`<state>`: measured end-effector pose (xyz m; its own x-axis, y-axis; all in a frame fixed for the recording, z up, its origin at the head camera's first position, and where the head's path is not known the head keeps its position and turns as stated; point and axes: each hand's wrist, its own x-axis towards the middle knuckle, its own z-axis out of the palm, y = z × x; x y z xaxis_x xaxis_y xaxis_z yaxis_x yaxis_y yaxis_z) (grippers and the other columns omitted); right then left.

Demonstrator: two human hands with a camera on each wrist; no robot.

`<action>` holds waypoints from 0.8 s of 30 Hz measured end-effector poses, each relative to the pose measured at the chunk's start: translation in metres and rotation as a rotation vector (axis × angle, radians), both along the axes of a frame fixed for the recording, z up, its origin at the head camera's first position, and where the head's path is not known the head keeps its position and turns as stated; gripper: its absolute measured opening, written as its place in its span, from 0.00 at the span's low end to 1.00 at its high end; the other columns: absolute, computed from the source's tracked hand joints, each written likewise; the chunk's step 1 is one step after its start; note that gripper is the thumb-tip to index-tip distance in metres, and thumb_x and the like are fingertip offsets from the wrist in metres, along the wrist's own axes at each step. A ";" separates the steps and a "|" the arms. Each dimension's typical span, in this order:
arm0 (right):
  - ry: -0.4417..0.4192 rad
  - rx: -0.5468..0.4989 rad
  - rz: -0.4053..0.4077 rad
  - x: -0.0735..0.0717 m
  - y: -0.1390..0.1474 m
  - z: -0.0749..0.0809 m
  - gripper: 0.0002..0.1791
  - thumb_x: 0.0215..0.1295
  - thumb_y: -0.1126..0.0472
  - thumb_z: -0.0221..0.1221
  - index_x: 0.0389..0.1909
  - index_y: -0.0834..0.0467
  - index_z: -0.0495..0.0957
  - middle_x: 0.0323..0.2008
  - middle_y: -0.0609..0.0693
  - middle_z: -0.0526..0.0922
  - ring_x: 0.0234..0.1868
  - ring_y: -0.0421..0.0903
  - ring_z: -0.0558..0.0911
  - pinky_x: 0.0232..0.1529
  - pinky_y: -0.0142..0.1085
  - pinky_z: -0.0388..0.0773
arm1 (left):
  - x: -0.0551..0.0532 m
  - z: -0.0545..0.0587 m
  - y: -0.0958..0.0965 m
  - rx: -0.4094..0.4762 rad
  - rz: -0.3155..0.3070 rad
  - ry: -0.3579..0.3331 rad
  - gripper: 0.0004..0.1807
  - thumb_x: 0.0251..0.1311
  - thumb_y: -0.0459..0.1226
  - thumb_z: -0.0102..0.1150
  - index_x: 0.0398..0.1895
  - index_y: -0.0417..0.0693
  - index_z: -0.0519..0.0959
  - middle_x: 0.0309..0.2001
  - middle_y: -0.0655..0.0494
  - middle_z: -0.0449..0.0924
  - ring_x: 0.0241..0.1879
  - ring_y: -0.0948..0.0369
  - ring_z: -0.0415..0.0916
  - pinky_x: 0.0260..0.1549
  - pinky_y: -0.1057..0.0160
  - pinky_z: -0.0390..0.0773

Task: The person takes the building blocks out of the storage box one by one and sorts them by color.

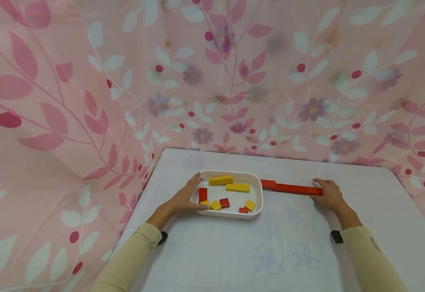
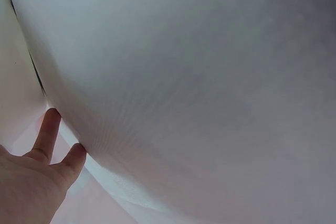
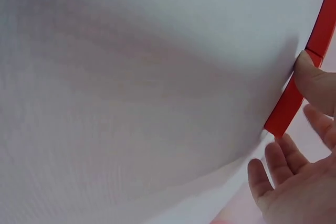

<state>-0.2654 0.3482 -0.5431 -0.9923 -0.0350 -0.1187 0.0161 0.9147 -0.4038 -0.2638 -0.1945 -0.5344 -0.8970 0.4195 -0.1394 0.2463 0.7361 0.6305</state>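
In the head view, a white oval-cornered tray (image 1: 230, 214) holds small red and yellow blocks. My left hand (image 1: 184, 198) spans its left end and holds it, the thumb over the near rim and the fingers at the far left corner. A line of red blocks (image 1: 292, 188) runs rightward from the tray's right side. My right hand (image 1: 331, 195) pinches the end red block (image 3: 286, 108) between thumb and fingers. A seam shows beside the thumb in the right wrist view. The left wrist view shows two fingertips (image 2: 79, 150) on the cloth.
Inside the tray lie two long yellow blocks (image 1: 238, 187), a red oblong block (image 1: 203, 195) and several small cubes (image 1: 224, 202). The white-clothed table (image 1: 234, 251) has its far edge against a pink floral curtain (image 1: 198, 81), which also hangs on the left.
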 end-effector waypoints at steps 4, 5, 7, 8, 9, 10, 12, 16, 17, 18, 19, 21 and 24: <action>0.073 0.034 0.016 0.005 -0.002 0.004 0.45 0.57 0.56 0.68 0.73 0.61 0.56 0.63 0.79 0.56 0.60 0.78 0.57 0.54 0.74 0.61 | 0.001 -0.001 -0.001 0.003 -0.016 -0.008 0.61 0.43 0.68 0.68 0.79 0.69 0.47 0.80 0.70 0.31 0.79 0.56 0.43 0.69 0.33 0.55; 0.101 0.032 0.015 0.007 -0.002 0.006 0.47 0.57 0.56 0.69 0.73 0.60 0.56 0.63 0.78 0.56 0.60 0.78 0.56 0.53 0.74 0.61 | 0.002 -0.001 -0.001 0.003 -0.020 -0.006 0.60 0.43 0.68 0.67 0.79 0.69 0.47 0.80 0.70 0.32 0.79 0.56 0.43 0.69 0.33 0.55; 0.151 0.014 0.010 0.009 -0.004 0.013 0.48 0.56 0.56 0.70 0.74 0.59 0.55 0.63 0.78 0.55 0.60 0.79 0.56 0.53 0.75 0.60 | 0.002 0.001 -0.001 0.006 -0.019 0.000 0.60 0.43 0.68 0.68 0.79 0.68 0.47 0.80 0.70 0.32 0.79 0.55 0.43 0.69 0.33 0.55; 0.166 -0.005 0.005 0.009 -0.006 0.017 0.49 0.56 0.56 0.70 0.74 0.59 0.54 0.64 0.78 0.55 0.61 0.79 0.56 0.53 0.75 0.60 | 0.002 0.002 -0.002 0.004 -0.012 0.003 0.60 0.43 0.67 0.68 0.79 0.68 0.48 0.80 0.70 0.32 0.79 0.55 0.44 0.69 0.34 0.56; 0.176 -0.023 0.001 0.009 -0.008 0.021 0.49 0.56 0.56 0.70 0.75 0.59 0.54 0.65 0.78 0.55 0.61 0.78 0.55 0.53 0.76 0.60 | 0.002 0.003 -0.003 0.005 -0.004 0.004 0.60 0.42 0.67 0.68 0.78 0.68 0.48 0.80 0.70 0.33 0.79 0.55 0.44 0.69 0.33 0.56; 0.185 -0.038 -0.001 0.010 -0.009 0.025 0.49 0.56 0.56 0.70 0.75 0.59 0.54 0.65 0.78 0.54 0.62 0.78 0.55 0.53 0.76 0.61 | 0.002 0.004 -0.002 0.003 0.001 0.005 0.60 0.42 0.67 0.69 0.78 0.69 0.49 0.80 0.70 0.33 0.79 0.55 0.45 0.68 0.33 0.57; 0.184 -0.075 0.008 0.012 -0.013 0.032 0.48 0.58 0.56 0.69 0.75 0.60 0.54 0.66 0.78 0.54 0.63 0.78 0.55 0.53 0.76 0.63 | 0.001 0.006 -0.002 -0.005 0.011 0.007 0.60 0.42 0.66 0.69 0.78 0.69 0.49 0.80 0.70 0.33 0.79 0.54 0.45 0.68 0.33 0.58; 0.206 -0.152 0.041 0.015 -0.022 0.042 0.45 0.60 0.57 0.69 0.73 0.64 0.56 0.66 0.77 0.55 0.63 0.76 0.57 0.52 0.74 0.67 | -0.001 0.007 -0.002 -0.017 0.017 -0.003 0.60 0.41 0.66 0.69 0.78 0.69 0.49 0.80 0.70 0.32 0.79 0.54 0.45 0.67 0.32 0.58; 0.220 -0.169 0.051 0.016 -0.024 0.043 0.45 0.60 0.58 0.69 0.73 0.65 0.56 0.66 0.77 0.56 0.62 0.75 0.59 0.52 0.73 0.68 | -0.002 0.007 -0.001 -0.017 0.017 -0.004 0.61 0.41 0.67 0.69 0.78 0.70 0.48 0.80 0.71 0.32 0.79 0.54 0.45 0.67 0.32 0.58; 0.234 -0.183 0.061 0.016 -0.027 0.044 0.44 0.60 0.59 0.68 0.72 0.65 0.57 0.66 0.76 0.57 0.61 0.74 0.62 0.52 0.71 0.70 | -0.002 0.006 -0.001 -0.017 0.018 -0.006 0.61 0.41 0.67 0.69 0.78 0.70 0.48 0.80 0.71 0.31 0.79 0.54 0.44 0.67 0.32 0.58; 0.245 -0.193 0.067 0.017 -0.029 0.045 0.43 0.60 0.59 0.69 0.72 0.65 0.58 0.65 0.76 0.58 0.60 0.73 0.64 0.51 0.70 0.72 | -0.002 0.005 -0.001 -0.016 0.019 -0.007 0.61 0.40 0.67 0.69 0.78 0.71 0.47 0.80 0.72 0.31 0.79 0.54 0.44 0.67 0.32 0.58; 0.258 -0.209 0.082 0.018 -0.033 0.046 0.43 0.60 0.59 0.68 0.72 0.65 0.58 0.65 0.74 0.59 0.58 0.71 0.67 0.50 0.67 0.75 | -0.002 0.003 0.000 -0.009 0.020 -0.009 0.61 0.40 0.67 0.69 0.78 0.71 0.47 0.80 0.71 0.31 0.79 0.54 0.43 0.67 0.32 0.58; 0.260 -0.228 0.092 0.021 -0.040 0.049 0.44 0.61 0.59 0.68 0.74 0.63 0.56 0.66 0.73 0.59 0.58 0.71 0.69 0.51 0.66 0.76 | 0.000 0.001 0.001 -0.019 0.018 -0.004 0.61 0.40 0.67 0.69 0.78 0.71 0.47 0.80 0.71 0.31 0.79 0.55 0.43 0.67 0.33 0.58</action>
